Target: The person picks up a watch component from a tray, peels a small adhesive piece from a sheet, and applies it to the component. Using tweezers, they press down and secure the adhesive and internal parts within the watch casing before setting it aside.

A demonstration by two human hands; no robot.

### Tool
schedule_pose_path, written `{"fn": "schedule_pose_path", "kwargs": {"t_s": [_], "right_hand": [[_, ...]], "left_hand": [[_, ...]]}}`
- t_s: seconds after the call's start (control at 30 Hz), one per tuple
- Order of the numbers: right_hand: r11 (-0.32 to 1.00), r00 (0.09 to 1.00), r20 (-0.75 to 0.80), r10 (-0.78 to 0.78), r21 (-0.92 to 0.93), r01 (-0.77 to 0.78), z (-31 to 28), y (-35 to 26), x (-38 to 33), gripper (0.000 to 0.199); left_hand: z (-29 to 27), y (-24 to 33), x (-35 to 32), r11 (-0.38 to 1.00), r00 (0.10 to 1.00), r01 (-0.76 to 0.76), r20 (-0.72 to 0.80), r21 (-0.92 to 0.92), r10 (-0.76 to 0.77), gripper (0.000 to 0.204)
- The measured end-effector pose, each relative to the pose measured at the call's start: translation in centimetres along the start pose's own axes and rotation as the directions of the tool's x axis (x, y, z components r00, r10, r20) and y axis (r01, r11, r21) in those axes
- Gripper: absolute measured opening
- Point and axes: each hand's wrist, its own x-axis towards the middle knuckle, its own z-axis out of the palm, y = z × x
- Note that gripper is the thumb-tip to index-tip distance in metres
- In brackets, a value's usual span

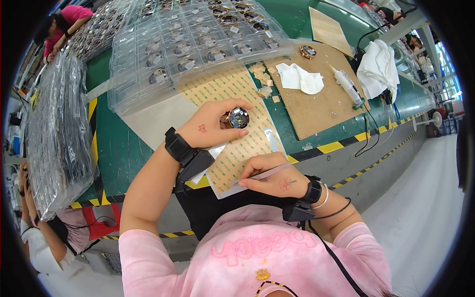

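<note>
Disc, dark inside, pinched in left hand over patterned sheet. Right hand closed on tweezers at table's front edge. Beyond: clear trays toward far edge; board right of sheet, cloth near its far edge, white tool by its right edge.

Round part: dark centre, gold rim. Sheet: tan, carries rows of green marks. Table: green. Edge tape: yellow-and-black stripes. Board: plain brown. Cloth: white. Shirt: mottled pink and white. Wrist straps: black.
</note>
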Motion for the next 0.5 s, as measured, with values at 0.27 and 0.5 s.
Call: {"fn": "schedule_pose_path", "kwargs": {"t_s": [0.27, 0.5], "right_hand": [[0.997, 0.995, -0.065, -0.075, -0.038, 0.072, 1.2, 0.8, -0.2, 0.011], [0.999, 0.999, -0.018, -0.027, -0.025, 0.027, 0.9, 0.5, -0.1, 0.011]], "left_hand": [[-0.1, -0.1, -0.2, 0.999, 1.0, 0.018, 0.009, -0.037, -0.018, 0.048], [0.0, -0.3, -0.3, 0.999, 0.999, -0.038, -0.032, -0.028, 0.037, 0.047]]}}
